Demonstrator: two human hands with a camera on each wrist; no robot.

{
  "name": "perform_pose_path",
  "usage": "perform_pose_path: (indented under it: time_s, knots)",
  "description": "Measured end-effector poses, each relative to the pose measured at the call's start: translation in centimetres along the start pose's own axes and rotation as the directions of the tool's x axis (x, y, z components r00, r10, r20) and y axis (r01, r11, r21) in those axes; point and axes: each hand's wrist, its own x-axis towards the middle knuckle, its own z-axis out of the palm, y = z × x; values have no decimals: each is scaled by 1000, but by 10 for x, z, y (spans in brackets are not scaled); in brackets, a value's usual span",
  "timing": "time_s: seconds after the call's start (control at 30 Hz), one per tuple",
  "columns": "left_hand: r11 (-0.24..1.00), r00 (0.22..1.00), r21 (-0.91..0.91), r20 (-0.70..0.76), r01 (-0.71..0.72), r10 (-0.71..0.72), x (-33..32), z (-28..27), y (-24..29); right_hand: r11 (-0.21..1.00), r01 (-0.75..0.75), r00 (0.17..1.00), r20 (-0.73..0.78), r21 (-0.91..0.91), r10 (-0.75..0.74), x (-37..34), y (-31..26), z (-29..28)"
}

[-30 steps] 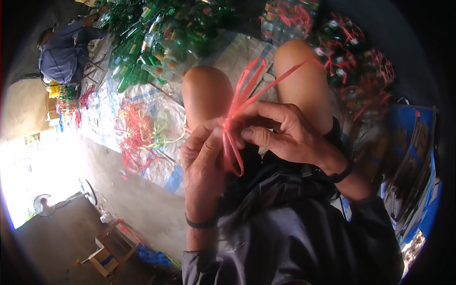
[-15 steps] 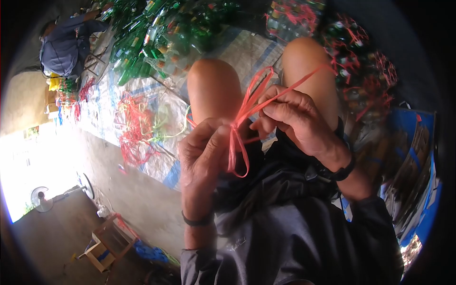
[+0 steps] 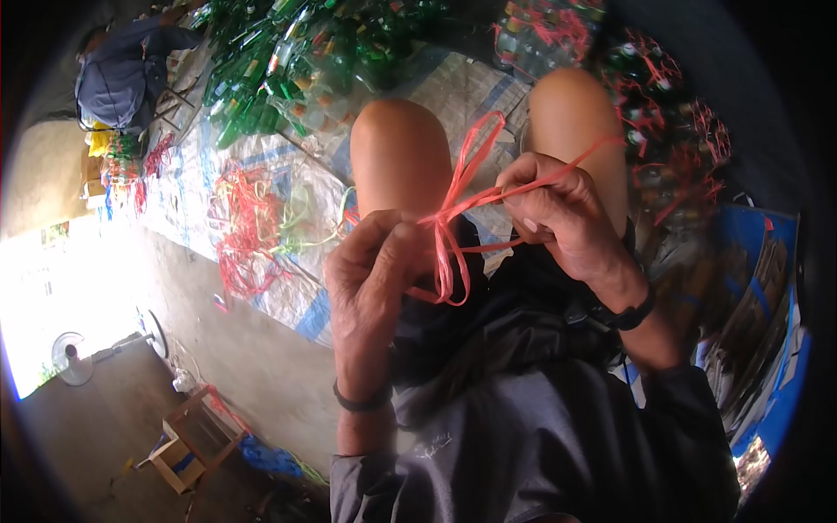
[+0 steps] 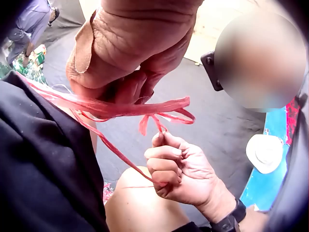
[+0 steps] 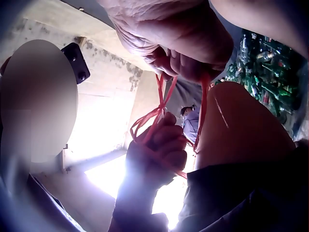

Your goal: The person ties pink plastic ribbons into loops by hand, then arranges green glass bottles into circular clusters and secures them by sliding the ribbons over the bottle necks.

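Between the hands, above the lap, stretches a looped red plastic string (image 3: 453,213), gathered at a knot. The left hand (image 3: 370,266) pinches it between thumb and forefinger close to the knot. To the right, the right hand (image 3: 562,209) grips strands of the same string, thumb against curled fingers, with a loose end sticking out past it. One loop stands up over the knot and others hang below. In the left wrist view the red string (image 4: 120,108) runs across under the left hand, and the right hand (image 4: 181,169) holds a strand lower down.
Green glass bottles (image 3: 288,70) are heaped at the front. Bottle bundles wrapped in red string (image 3: 663,113) stand at the right. Tangled red string (image 3: 248,222) lies on the white sheeting (image 3: 314,183). Another person (image 3: 122,78) sits at the far left. A fan (image 3: 74,357) stands lower left.
The right hand has moved right from the knot, now gripping strands and drawing them outward. The left hand keeps its pinch. The knot and loops have shifted slightly right.
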Motion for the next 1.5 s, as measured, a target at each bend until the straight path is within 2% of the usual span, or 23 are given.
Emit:
perform_pose_path:
  time_s: [0.17, 0.23, 0.43, 0.57, 0.63, 0.7, 0.77, 0.9, 1.0, 1.23, 1.5]
  knots:
    - [999, 998, -6, 34, -49, 49, 1, -4, -3, 997, -3, 1000, -22, 71, 5, 0, 11, -9]
    - [992, 995, 77, 32, -97, 95, 1, -7, -2, 996, -1, 1000, -26, 87, 3, 1, 11, -10]
    - [987, 996, 140, -21, -78, 82, 1, -17, -2, 994, 31, 998, -53, 103, -25, 1, 15, -16]
    - [995, 1000, 97, -9, -29, 30, 0, -26, -1, 995, 43, 996, -77, 89, -37, 1, 19, -19]
    - [976, 988, 182, -81, -115, 132, 0, -25, -2, 994, 50, 995, -89, 96, -41, 1, 21, -21]
    - [976, 987, 196, -107, -95, 117, 0, -27, -1, 996, 16, 996, -94, 93, -7, 0, 21, -23]
    - [966, 973, 230, -166, -120, 160, 0, -28, -3, 997, 33, 995, -101, 76, -26, 1, 22, -24]
    - [975, 971, 175, -169, -137, 167, 0, -33, -6, 999, 48, 992, -116, 23, -45, 0, 21, -24]
    - [955, 967, 240, -139, -176, 213, 0, -32, -5, 998, 65, 990, -124, -10, -66, 1, 24, -26]
    - [957, 979, 244, -90, -158, 185, -3, -31, 0, 1000, 22, 991, -133, 4, -22, -2, 24, -26]
    - [872, 969, 443, -24, -209, 244, 2, -26, 0, 1000, 11, 994, -113, -12, -13, -3, 24, -24]
